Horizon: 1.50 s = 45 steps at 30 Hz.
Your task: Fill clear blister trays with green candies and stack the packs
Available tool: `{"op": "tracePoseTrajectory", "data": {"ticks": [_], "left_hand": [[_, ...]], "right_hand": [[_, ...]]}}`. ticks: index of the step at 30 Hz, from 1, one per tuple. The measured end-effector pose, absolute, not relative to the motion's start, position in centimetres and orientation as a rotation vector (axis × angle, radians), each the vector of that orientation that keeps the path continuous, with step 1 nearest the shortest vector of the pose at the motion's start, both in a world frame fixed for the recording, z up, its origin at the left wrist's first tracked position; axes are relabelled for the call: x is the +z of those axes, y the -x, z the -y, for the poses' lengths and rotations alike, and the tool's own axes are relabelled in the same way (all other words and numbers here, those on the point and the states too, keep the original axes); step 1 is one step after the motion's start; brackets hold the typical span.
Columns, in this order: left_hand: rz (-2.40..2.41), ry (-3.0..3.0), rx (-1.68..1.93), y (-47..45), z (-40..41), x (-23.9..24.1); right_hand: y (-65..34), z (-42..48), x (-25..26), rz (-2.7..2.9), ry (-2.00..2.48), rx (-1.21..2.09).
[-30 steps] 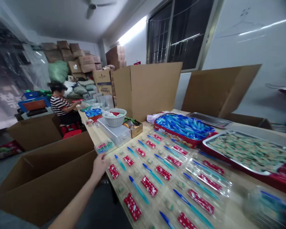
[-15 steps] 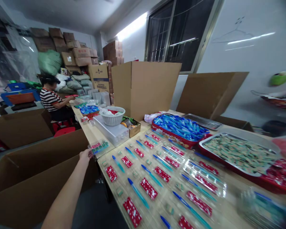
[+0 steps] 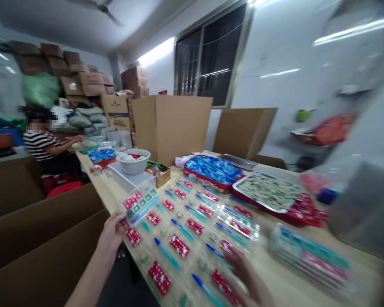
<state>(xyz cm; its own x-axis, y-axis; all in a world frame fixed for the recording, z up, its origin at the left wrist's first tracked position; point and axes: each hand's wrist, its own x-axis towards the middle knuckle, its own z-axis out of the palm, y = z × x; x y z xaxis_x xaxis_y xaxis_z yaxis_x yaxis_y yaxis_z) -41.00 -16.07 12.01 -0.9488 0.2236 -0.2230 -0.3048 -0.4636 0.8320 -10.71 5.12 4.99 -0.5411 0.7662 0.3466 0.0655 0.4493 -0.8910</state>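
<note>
My left hand (image 3: 114, 230) grips the near edge of a clear plastic pack (image 3: 141, 204), tilted up above the table's left edge. Inside it show red pieces with white dots, a row of green pieces and a blue pen-like stick. Blurred by motion, my right hand (image 3: 248, 273) hovers over the laid-out rows at the lower right; what its fingers do is unclear. Under it lie clear trays, each with a red dotted packet (image 3: 179, 246), a blue-and-teal pen-like stick (image 3: 167, 253) and a small green-beige piece.
A stack of filled clear packs (image 3: 310, 256) stands at right. Behind the rows are a red tin of blue sticks (image 3: 211, 170), a metal tray of green-beige pieces (image 3: 240, 185) and a white basket (image 3: 133, 164). Large cartons (image 3: 176, 128) stand behind; a co-worker (image 3: 43, 143) sits far left.
My left hand has brought the clear pack closer and raised it over the table edge. My right hand has come into view. The camera view has turned right.
</note>
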Motion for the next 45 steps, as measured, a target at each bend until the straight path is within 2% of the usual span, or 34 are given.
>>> {"op": "tracePoseTrajectory", "data": {"ticks": [2,5,9,13,18,22,26,30,38,45], "left_hand": [[-1.267,-0.021,2.382,35.5,12.1,11.5],[-1.087,-0.186,2.161,27.1,6.9,9.9],[-1.056,-0.214,1.958,18.9,2.7,7.2],[-0.991,-0.244,1.734,15.4,1.0,6.0],[-1.022,-0.230,1.563,16.5,-1.9,7.5],[-1.098,-0.497,1.334,18.3,-5.8,8.6],[-1.095,-0.647,1.123,18.5,-8.0,7.9],[-1.086,-0.590,1.202,17.9,-8.2,6.5],[-1.066,-0.540,1.319,17.1,-7.7,5.2],[-1.282,-0.645,1.334,15.9,-9.5,5.2]], "right_hand": [[12.8,-3.1,5.0,1.559,0.660,1.588],[14.3,-1.8,5.2,1.227,0.626,1.850],[10.5,-2.8,5.4,1.058,0.718,1.727],[4.0,-4.7,5.4,0.998,0.832,1.642],[-2.3,-7.3,5.8,1.021,0.862,1.787],[-5.2,-8.5,6.1,1.051,0.896,1.930],[-6.6,-8.7,6.2,0.943,0.947,1.904],[-6.8,-8.0,5.6,0.777,0.963,1.821],[-6.1,-7.1,2.5,0.888,1.087,1.665],[-6.7,-10.6,3.3,0.994,1.153,1.533]]}}
